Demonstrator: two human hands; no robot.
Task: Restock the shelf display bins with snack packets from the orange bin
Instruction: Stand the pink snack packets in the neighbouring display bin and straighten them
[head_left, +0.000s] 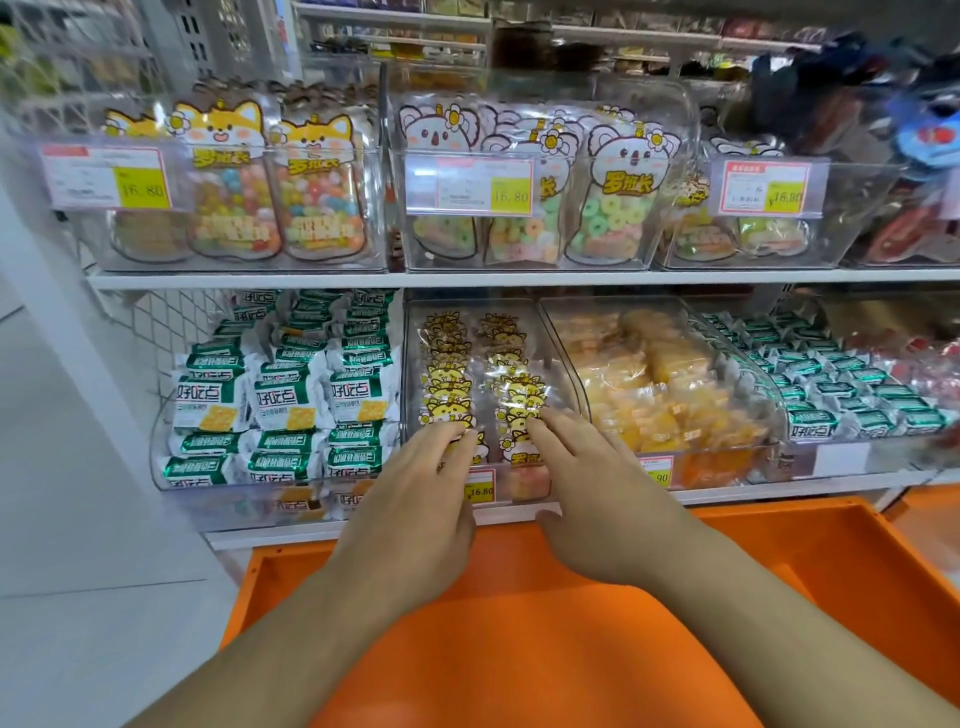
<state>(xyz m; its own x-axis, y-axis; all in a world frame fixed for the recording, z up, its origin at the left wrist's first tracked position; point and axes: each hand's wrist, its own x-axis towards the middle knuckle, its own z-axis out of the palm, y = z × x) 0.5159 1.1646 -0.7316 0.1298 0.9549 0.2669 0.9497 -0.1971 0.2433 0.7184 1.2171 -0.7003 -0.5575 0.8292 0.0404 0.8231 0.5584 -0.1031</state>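
A clear display bin (415, 332) on the lower shelf holds two rows of yellow cat-face snack packets (511, 384). My left hand (415, 499) lies with straight fingers on the front packets of the left row. My right hand (587, 478) lies the same way on the front packets of the right row. Neither hand curls round a packet. Below my forearms is the orange bin (753, 551); the part of its floor that shows is bare.
Left of that bin is one of green-and-white biscuit packs (280, 395); right of it are orange-yellow packets (654, 384) and small green packs (852, 384). The upper shelf (363, 279) carries clear bins of candy bags with price tags. White floor lies at left.
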